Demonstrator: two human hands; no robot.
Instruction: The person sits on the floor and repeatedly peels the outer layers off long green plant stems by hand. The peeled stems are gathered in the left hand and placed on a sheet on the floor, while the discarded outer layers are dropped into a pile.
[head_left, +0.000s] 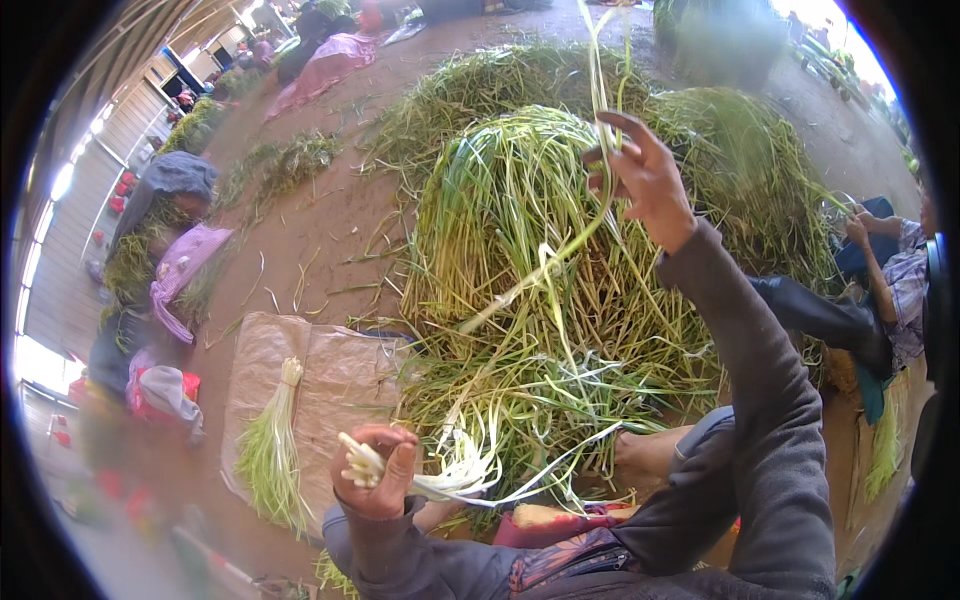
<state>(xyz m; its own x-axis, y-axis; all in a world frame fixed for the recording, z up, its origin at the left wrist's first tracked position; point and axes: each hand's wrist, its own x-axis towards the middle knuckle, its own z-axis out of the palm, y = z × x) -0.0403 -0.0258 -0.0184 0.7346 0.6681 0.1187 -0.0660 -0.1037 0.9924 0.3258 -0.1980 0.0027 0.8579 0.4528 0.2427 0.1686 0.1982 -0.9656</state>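
In my left hand (375, 469) is a bunch of peeled white stalks (364, 461), cut ends toward the left. Their long pale tails trail right over my lap. My right hand (645, 180) is raised over a large heap of green leafy stalks (517, 195), fingers partly spread. Long pale-green strands (600, 82) run past its fingers and out of the top of the view; whether the fingers grip them is unclear. Below it, a stalk (525, 281) slants down to the left, blurred. Loose peeled leaves (540, 386) lie in front of the heap.
A tied bundle of white-ended greens (277, 442) lies on a brown plastic sheet (345, 367) at left. At right, a person (896, 277) holds stalks beside another heap (735, 165). Another person (169, 195) is at far left. Scattered leaves (289, 161) lie on the dirt floor.
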